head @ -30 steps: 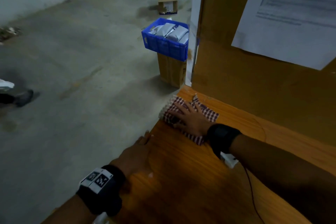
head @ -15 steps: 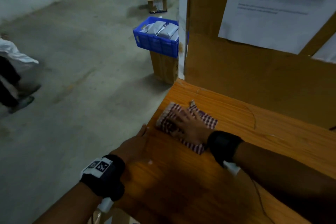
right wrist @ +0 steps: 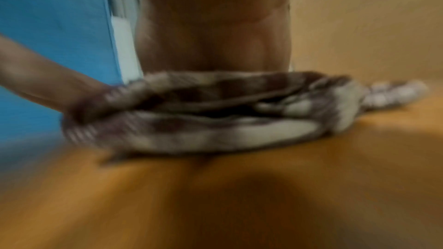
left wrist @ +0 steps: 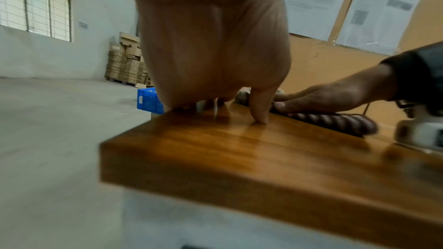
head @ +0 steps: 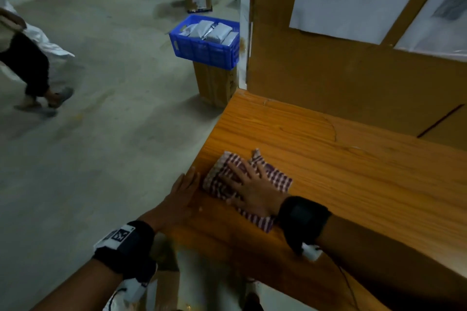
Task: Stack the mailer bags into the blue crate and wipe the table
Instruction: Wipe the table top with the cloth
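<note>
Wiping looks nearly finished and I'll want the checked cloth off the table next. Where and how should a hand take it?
Probably pinch the loose corner of the checked cloth that sticks up on its far side, coming from above. The rest lies flat on the table under the right hand, and the left hand blocks the table-edge side.

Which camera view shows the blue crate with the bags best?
The head view: the whole blue crate shows, with grey bags inside. The left wrist view shows only one corner behind the left hand. The right wrist view shows no recognisable crate.
</note>
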